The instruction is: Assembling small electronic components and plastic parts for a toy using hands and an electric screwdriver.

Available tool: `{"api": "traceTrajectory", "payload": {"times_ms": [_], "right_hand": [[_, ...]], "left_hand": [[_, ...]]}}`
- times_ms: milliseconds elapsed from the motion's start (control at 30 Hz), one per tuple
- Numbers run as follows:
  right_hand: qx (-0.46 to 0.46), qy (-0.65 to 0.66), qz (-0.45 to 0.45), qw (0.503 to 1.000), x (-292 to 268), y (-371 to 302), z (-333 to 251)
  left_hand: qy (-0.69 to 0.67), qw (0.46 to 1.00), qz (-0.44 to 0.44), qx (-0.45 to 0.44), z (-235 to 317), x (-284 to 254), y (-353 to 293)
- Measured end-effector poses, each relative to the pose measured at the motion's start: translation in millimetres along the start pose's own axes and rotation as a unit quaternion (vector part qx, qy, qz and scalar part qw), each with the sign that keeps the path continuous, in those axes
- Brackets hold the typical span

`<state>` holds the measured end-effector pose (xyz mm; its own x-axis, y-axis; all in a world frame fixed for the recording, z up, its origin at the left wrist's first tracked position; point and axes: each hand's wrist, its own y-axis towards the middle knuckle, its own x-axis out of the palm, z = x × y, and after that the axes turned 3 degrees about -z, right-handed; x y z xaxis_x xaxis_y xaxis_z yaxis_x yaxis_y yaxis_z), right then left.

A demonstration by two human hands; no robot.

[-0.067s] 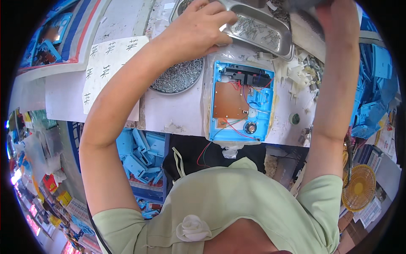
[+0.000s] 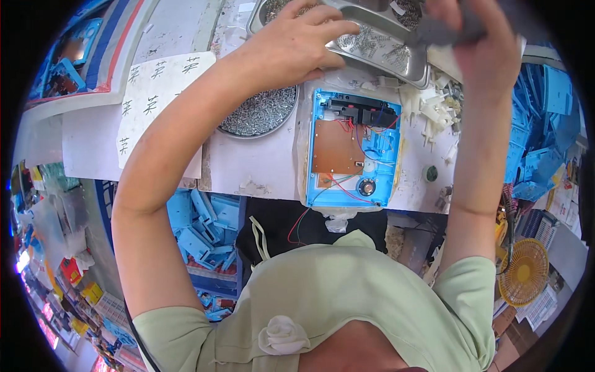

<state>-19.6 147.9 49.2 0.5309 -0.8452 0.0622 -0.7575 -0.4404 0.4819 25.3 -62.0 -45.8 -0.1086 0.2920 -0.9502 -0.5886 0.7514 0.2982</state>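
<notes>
Downward fisheye view, head-mounted

Black handwritten characters [image 2: 151,104], apparently one repeated, stand on the white sheet [image 2: 168,90].

Place: small electronics assembly workshop | workbench [image 2: 248,164]: open blue case [image 2: 387,146] with wiring, dish [image 2: 253,135] of screws [image 2: 263,111], metal tray [image 2: 427,73] of small parts [image 2: 365,40] | nearby: heaped blue plastic shells [image 2: 201,224]

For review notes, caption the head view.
Left hand at metal tray, right hand at blurred dark object, beyond open blue casing.
</notes>
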Motion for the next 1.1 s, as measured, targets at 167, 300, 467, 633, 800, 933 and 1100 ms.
{"api": "traceTrajectory", "payload": {"times_ms": [167,300,467,633,800,933,1100], "right_hand": [[0.012,0.025,-0.061,0.998,-1,-56,35],[0.013,-0.055,-0.094,0.994,-6,-68,58],[0.006,-0.007,-0.107,0.994,-6,-67,62],[-0.041,0.021,-0.101,0.994,5,-51,35],[-0.100,0.056,-0.152,0.982,-4,-26,9],[-0.127,0.022,-0.151,0.980,-17,-18,7],[-0.057,0.036,-0.109,0.992,-29,-41,9]], "left_hand": [[0.042,0.998,-0.026,0.025,-1,10,-4],[-0.035,0.997,0.060,-0.044,-4,-3,-22],[-0.066,0.976,0.147,-0.146,-17,-22,-58],[0.078,0.926,0.220,-0.295,-8,-27,-63],[-0.045,0.987,0.106,-0.114,15,-9,14],[-0.037,0.994,0.030,-0.094,5,21,47],[-0.036,0.988,-0.009,-0.150,-2,27,56]]}}
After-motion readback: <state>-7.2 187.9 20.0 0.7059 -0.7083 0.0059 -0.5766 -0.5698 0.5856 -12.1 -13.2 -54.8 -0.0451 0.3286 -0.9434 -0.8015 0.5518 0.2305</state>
